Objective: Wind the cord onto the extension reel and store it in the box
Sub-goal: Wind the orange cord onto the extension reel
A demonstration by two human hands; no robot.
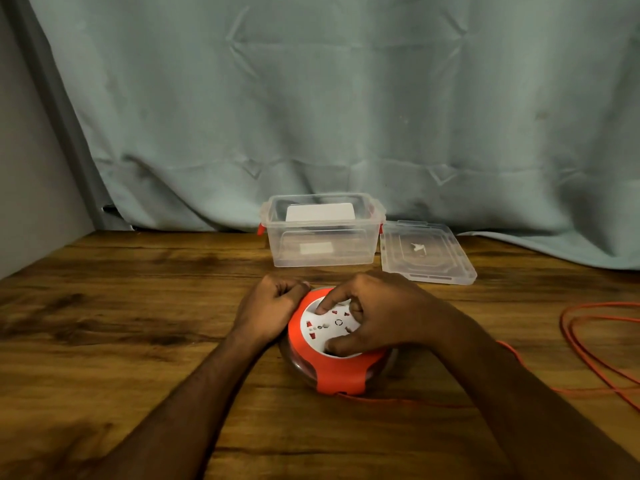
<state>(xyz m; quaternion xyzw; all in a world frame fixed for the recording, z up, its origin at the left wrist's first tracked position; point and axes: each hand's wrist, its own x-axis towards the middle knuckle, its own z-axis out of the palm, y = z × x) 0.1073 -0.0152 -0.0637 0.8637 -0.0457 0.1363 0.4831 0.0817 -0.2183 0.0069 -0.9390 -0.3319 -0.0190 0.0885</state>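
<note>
Pale blue-grey curtain point(311, 98) fills the upper frame; a wood-grain desk point(121, 323) spans the lower half.

Box point(322, 233), clear plastic with red latches, stands open at centre frame against the curtain. Its lid point(427, 252) lies flat just to the right. A white card-like item shows through the box wall; what it is cannot be made out.

Extension reel point(334, 344), orange rim with a white socket face, sits on the desk at lower centre. Left hand point(268, 311) is curled against the reel's left edge, steadying it. Right hand point(375, 315) lies on top, fingertips hooked into the white hub.

Cord point(588, 344), orange, leaves the reel's near edge and runs to loose loops at right of frame, cut off by the border.

Judgement: winding step in progress, much cord still out. Next move calls for turning the hub while the left hand keeps the housing still and the cord feeds in without kinks.

Hidden: the plug end, the amount already wound, the socket detail under the right palm.
</note>
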